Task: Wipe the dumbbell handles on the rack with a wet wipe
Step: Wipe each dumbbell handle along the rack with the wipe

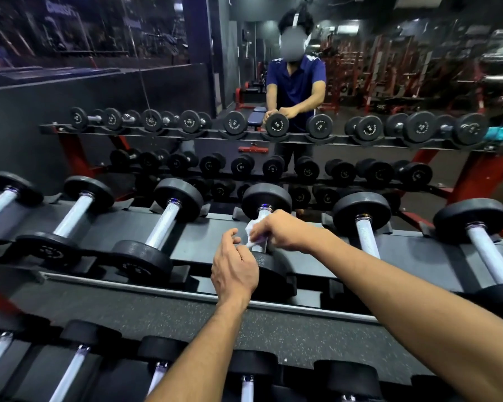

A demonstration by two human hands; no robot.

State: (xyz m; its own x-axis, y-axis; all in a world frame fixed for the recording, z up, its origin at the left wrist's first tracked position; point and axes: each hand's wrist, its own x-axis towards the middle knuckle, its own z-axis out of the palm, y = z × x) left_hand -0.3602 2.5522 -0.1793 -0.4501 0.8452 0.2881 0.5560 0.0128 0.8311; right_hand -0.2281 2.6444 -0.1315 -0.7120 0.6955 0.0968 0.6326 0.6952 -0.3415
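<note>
A row of black dumbbells with silver handles lies on the top shelf of the rack [204,236]. My right hand [282,232] holds a white wet wipe [251,229] wrapped against the handle of the middle dumbbell [266,203]. My left hand [234,266] hovers just left of that handle over the dumbbell's near head, fingers loosely curled and holding nothing. The lower part of the handle is hidden by my hands.
Neighbouring dumbbells lie at left [164,223] and right [366,227] on the same shelf. A lower shelf with more dumbbells [79,352] runs along the bottom. A mirror behind the rack reflects a person [296,85] and more racks.
</note>
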